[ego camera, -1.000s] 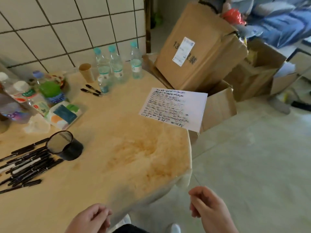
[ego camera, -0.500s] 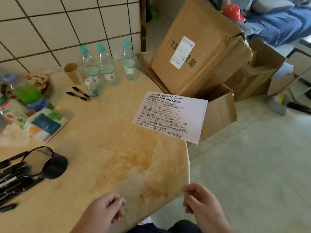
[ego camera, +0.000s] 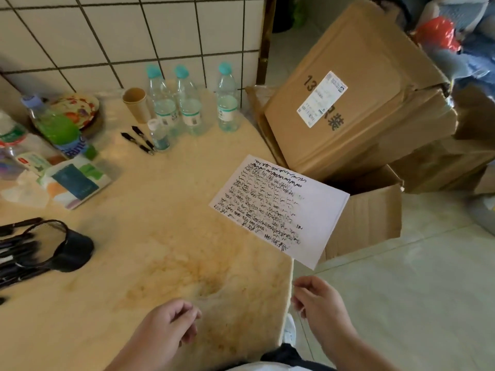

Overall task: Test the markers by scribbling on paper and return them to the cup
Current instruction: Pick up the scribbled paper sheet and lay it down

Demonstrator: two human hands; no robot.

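A white paper [ego camera: 308, 210] covered with black scribbles lies at the table's right edge, its right part hanging over it. A black mesh cup [ego camera: 67, 247] lies on its side at the left, with several black markers [ego camera: 18, 253] spilled beside it. Two more black markers [ego camera: 138, 139] lie near the water bottles. My left hand [ego camera: 163, 333] hovers over the table's near edge, loosely curled and holding nothing. My right hand [ego camera: 318, 303] is off the table's near right corner, below the paper, fingers curled in, with nothing visible in it.
Three water bottles [ego camera: 187, 103], a small bottle and a brown paper cup [ego camera: 135, 104] stand at the back by the tiled wall. A green soda bottle [ego camera: 57, 127], a tissue pack [ego camera: 75, 180] and a plate sit at the left. Cardboard boxes [ego camera: 361, 103] crowd the table's right side.
Both hands have risen toward the table's near edge. The view has swung right, so the cup and the spilled markers now sit at the left border. Nothing on the table has moved.
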